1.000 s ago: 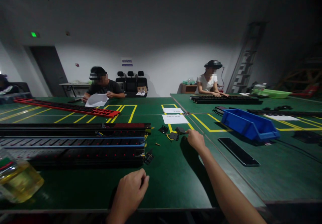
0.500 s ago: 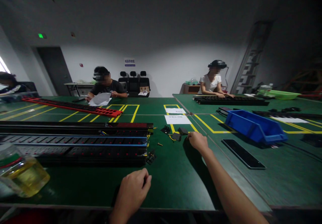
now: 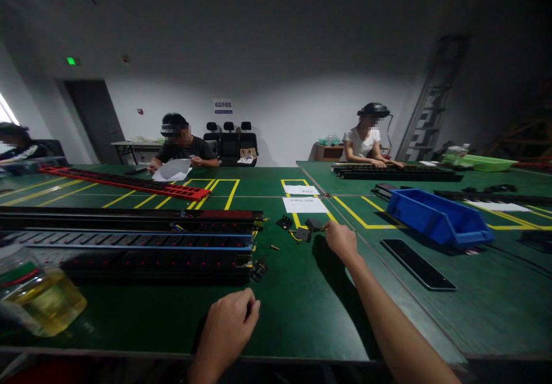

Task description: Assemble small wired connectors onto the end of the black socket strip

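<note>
a small black connector [image 3: 314,224] lies on the green counter [image 3: 297,321] just right of the middle of the frame, a short lead pointing toward the right hand [image 3: 338,241]. that hand's fingertips are drawn together at the lead; whether its grip has hold of it, i cannot tell. compared with half a second ago, the hand sits slightly farther right and the gap to the connector looks a little wider, while the connector keeps its place. beside it are a second black connector [image 3: 303,234] with a yellow wire, a black bracket [image 3: 285,222] and, lower left, a screw [image 3: 275,247]. the left hand [image 3: 228,323], at the lower middle, is curled in a loose fist, as it was before. long black rails [image 3: 142,257] fill the left; a phone [image 3: 418,264] and a blue bin [image 3: 435,217] are at right. white sheets [image 3: 304,204] at the centre carry print too small to read. on the far wall, upper middle, a sign [image 3: 223,105] reads "成品存放区"; the strip below it is illegible.
</note>
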`<state>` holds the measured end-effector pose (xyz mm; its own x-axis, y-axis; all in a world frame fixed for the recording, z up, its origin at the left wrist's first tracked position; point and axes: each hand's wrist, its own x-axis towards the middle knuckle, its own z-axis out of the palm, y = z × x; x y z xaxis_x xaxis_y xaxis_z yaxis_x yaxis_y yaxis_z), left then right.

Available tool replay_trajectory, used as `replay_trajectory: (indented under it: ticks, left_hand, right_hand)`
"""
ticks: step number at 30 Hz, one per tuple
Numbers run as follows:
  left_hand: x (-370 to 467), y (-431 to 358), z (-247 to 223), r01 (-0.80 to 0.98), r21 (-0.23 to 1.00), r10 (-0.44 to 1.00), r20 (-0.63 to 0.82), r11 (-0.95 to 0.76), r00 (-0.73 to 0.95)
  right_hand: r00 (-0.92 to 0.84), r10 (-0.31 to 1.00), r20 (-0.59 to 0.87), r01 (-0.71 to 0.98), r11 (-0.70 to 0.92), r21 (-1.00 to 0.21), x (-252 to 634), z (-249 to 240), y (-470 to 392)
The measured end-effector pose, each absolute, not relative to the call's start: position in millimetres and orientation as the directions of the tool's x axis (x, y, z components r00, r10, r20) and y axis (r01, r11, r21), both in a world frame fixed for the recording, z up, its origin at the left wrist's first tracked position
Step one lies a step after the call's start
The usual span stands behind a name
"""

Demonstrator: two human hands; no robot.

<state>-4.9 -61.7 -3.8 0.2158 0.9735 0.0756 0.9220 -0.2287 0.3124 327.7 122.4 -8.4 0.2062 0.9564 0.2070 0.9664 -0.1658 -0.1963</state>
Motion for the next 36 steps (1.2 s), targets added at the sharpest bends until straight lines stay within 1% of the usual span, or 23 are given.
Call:
replay_trajectory:
  ticks: [11,19,36]
  left_hand:
    - [-4.5,-62.4,-2.2,0.922,0.305,0.971,0.089,-0.238,0.221]
    - [-5.7,-62.5,-5.0,0.910,0.326,0.965,0.127,-0.258,0.229]
    - [-5.7,-60.8,-7.0,0.919,0.305,0.967,0.115,-0.251,0.227]
  right_hand:
    - [0.226,0.934,0.277,0.956,-0.159,-0.246,324.1,-5.2,120.4]
    - [0.213,0.940,0.267,0.952,-0.139,-0.271,324.7,-7.5,121.3]
    - [0.220,0.948,0.230,0.943,-0.146,-0.301,324.2,-6.2,119.9]
